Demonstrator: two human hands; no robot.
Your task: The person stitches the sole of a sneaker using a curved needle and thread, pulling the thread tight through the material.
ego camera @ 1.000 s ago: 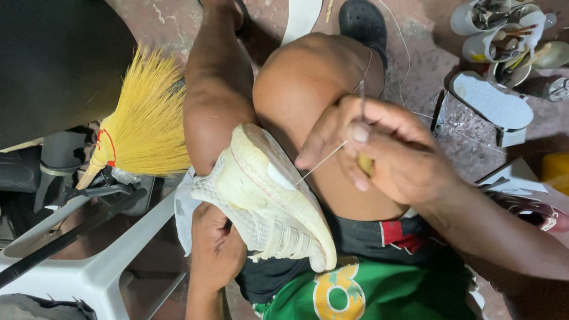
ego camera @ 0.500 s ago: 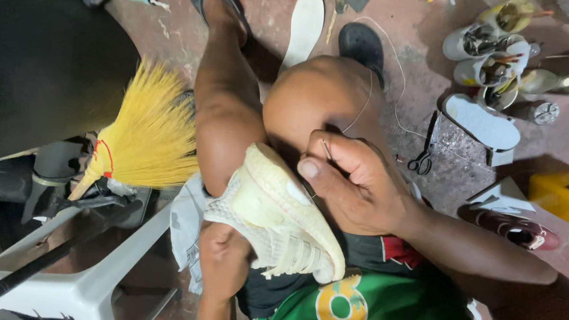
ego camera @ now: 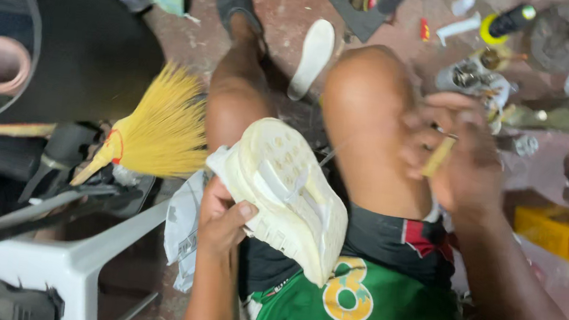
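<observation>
Here, left hand [ego camera: 223, 220] thumb atop cream shoe sole [ego camera: 288, 192], right hand [ego camera: 455, 152] apart

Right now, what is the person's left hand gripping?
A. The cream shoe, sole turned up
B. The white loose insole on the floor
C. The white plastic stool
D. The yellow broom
A: the left hand clasps the cream shoe at its edge, the tread facing the camera, above the lap.

A single head-worn camera looks steeply down from close above the pale shoe [ego camera: 281, 194] held over the lap, with bare knees just beyond it and the cluttered floor [ego camera: 278, 13] farther ahead.
</observation>
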